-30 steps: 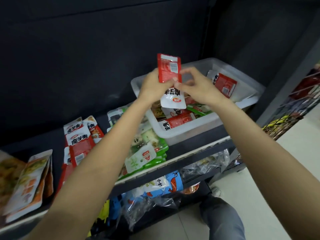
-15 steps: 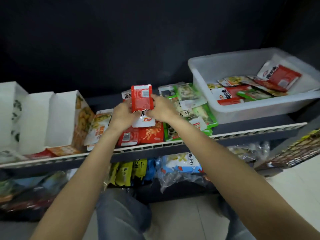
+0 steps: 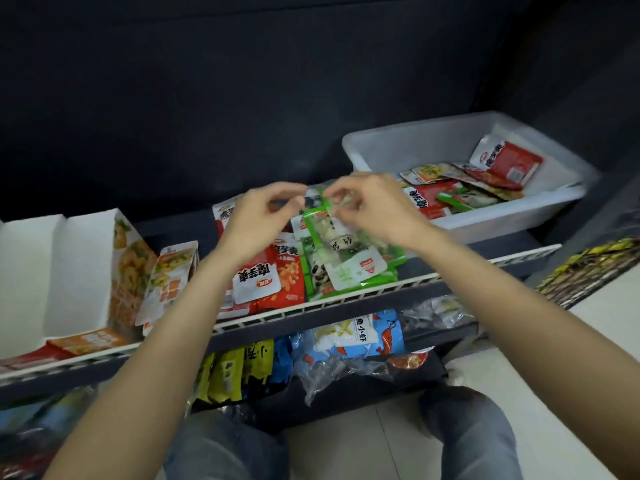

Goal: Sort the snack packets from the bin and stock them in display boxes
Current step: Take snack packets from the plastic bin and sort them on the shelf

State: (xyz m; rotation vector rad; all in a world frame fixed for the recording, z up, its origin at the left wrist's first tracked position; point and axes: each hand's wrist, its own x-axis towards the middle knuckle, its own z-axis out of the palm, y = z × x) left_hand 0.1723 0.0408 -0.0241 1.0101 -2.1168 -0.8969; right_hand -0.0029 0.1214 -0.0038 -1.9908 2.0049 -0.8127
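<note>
Your left hand (image 3: 258,220) hovers above the red packets with its fingers loosely curled and nothing between them, while your right hand (image 3: 372,207) hangs just beside it over the green ones; motion blur hides its fingertips, so you cannot tell whether they pinch the top of a green packet or merely brush it. Below your hands the sorted snack packets lie in piles on the dark shelf (image 3: 460,268), behind its white wire front rail (image 3: 346,299). The red-and-white packets (image 3: 258,275) lie flat with their long axis running from the rail back toward the wall, white ends toward you. The green packets (image 3: 349,261) sit just to their right, fanned and tilted a little, long axis also front to back. Left of the red pile, orange packets (image 3: 169,275) lean against an open white display box (image 3: 69,268). At the right end of the shelf stands the translucent bin (image 3: 429,143), with mixed red, green and yellow packets inside. A dark wall rises behind; bagged snacks fill the lower shelf, and pale floor tiles show by your knees.
</note>
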